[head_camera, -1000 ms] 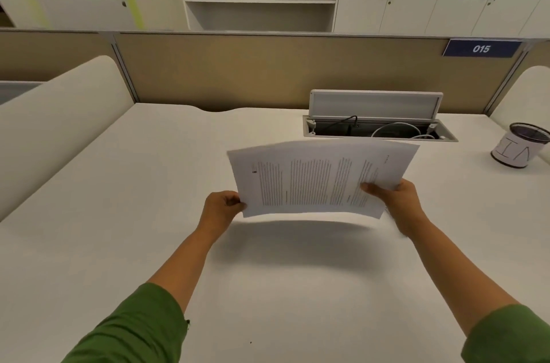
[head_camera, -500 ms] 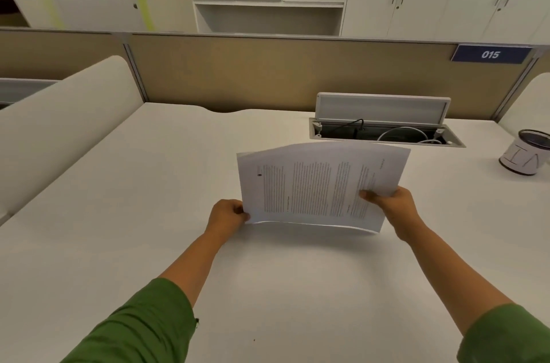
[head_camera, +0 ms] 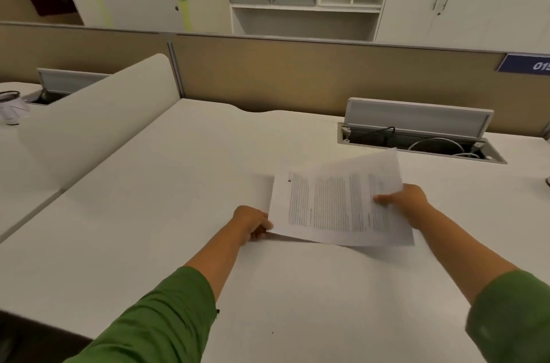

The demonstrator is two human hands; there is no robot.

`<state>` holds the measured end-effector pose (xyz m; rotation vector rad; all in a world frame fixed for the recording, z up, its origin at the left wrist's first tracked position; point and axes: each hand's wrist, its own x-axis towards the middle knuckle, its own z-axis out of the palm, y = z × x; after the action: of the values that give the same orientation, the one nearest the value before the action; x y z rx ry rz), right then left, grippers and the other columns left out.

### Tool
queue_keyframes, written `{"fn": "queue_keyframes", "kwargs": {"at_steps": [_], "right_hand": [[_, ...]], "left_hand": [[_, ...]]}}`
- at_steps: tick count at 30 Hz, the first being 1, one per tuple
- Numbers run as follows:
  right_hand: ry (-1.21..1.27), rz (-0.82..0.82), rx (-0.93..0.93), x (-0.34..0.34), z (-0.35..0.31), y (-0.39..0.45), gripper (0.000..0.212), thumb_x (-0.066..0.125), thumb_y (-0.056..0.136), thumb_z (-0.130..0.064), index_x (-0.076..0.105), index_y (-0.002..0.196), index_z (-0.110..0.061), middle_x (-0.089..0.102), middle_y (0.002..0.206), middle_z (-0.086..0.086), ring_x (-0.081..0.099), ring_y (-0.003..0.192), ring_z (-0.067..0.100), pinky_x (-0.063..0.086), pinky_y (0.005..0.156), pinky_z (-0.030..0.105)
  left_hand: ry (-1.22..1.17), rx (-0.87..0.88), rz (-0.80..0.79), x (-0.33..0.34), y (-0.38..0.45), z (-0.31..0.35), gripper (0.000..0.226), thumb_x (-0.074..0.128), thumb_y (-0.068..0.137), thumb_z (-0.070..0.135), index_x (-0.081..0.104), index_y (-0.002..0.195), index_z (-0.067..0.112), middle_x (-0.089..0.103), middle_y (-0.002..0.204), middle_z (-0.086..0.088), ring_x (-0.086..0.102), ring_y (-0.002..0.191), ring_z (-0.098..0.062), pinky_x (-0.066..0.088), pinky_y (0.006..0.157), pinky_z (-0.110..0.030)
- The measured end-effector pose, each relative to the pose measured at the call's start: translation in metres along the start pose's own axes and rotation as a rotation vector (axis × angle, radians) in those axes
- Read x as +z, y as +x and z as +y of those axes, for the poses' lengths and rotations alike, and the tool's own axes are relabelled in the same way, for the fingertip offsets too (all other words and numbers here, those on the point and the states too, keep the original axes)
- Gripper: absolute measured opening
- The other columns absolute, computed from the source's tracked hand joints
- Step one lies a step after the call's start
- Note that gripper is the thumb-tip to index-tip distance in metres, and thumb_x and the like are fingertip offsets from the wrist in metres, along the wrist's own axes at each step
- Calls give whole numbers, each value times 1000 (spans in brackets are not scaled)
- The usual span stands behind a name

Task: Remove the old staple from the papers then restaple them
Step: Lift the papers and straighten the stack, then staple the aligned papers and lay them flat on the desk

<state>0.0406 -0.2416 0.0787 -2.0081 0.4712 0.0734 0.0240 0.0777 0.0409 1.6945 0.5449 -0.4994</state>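
The printed papers [head_camera: 336,202] are held low over the white desk [head_camera: 166,214], their near edge almost on the surface and the far right corner tilted up. My left hand [head_camera: 251,221] grips the near left corner. My right hand [head_camera: 406,203] pinches the right edge, thumb on top of the text. A small dark mark sits near the sheets' top left corner; I cannot tell whether it is a staple. No stapler or staple remover is in view.
An open cable hatch [head_camera: 416,136] with a raised lid and wires lies in the desk behind the papers. A tan partition [head_camera: 297,77] runs along the back. A curved white divider [head_camera: 98,121] rises on the left, with a small cup [head_camera: 12,108] on the neighbouring desk.
Both hands have lowered the papers toward the desk, and the sheets tilted so the right corner points up. The view has swung to the left.
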Motion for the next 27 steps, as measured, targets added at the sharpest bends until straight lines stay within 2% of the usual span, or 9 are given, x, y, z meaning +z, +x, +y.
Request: {"fn": "queue_keyframes", "kwargs": {"at_steps": [3,7,8,14,17,19,21,23,27], "right_hand": [[-165,16,-45,9,-1,-1,26,72,78,-20,58,99,-13,66,106,16,64,89,34,53,82,49],[-315,83,-16,2,2,5,66,73,78,-25,40,132,-8,53,131,18,54,115,37,43,97,45],[-342,105,-24,-4,5,6,68,72,79,-24,38,134,-7,51,134,19,52,118,36,42,99,43],[-507,242,85,-72,31,9,47,61,87,-25,50,127,-4,55,129,17,51,116,33,43,96,40],[-641,159,163,-91,45,6,51,58,89,-34,51,128,-2,52,133,15,48,122,32,39,100,38],[-706,57,203,-93,52,3,56,59,86,-44,54,122,-2,57,126,13,51,116,29,41,94,34],[-701,-47,245,-88,55,-3,53,64,78,-53,62,99,-4,62,95,10,56,90,24,43,72,28],[-710,-101,264,-79,57,-9,50,72,69,-54,55,74,-8,57,73,5,52,74,21,37,58,25],[-842,-72,223,-67,61,-12,43,76,68,-31,60,100,-7,63,90,7,58,84,21,38,61,24]], "left_hand": [[-97,-70,7,3,3,-4,12,64,77,-14,59,79,-3,59,76,-15,53,58,-21,49,42,-23],[-191,-91,23,1,5,-9,14,66,74,-15,59,73,-3,60,75,-13,56,62,-21,52,37,-21],[-203,-93,22,0,6,-10,14,66,74,-15,59,73,-2,60,75,-13,56,63,-20,52,38,-21],[-216,-96,3,1,13,-13,13,67,74,-14,60,73,-3,61,76,-13,56,65,-20,52,36,-21],[-211,-100,-10,0,17,-13,13,67,74,-13,60,73,-2,61,76,-13,57,65,-20,51,35,-20],[-205,-110,-16,0,18,-11,13,67,74,-13,60,73,-2,61,76,-13,56,65,-19,51,35,-20],[-193,-127,-23,1,17,-10,13,66,75,-12,59,73,-2,61,76,-13,56,64,-19,51,34,-20],[-186,-138,-30,1,16,-8,13,66,76,-12,59,73,-2,61,76,-13,56,64,-19,51,34,-21],[-179,-148,-36,1,13,-6,13,65,76,-13,58,74,-2,61,76,-12,56,63,-19,50,33,-21]]}}
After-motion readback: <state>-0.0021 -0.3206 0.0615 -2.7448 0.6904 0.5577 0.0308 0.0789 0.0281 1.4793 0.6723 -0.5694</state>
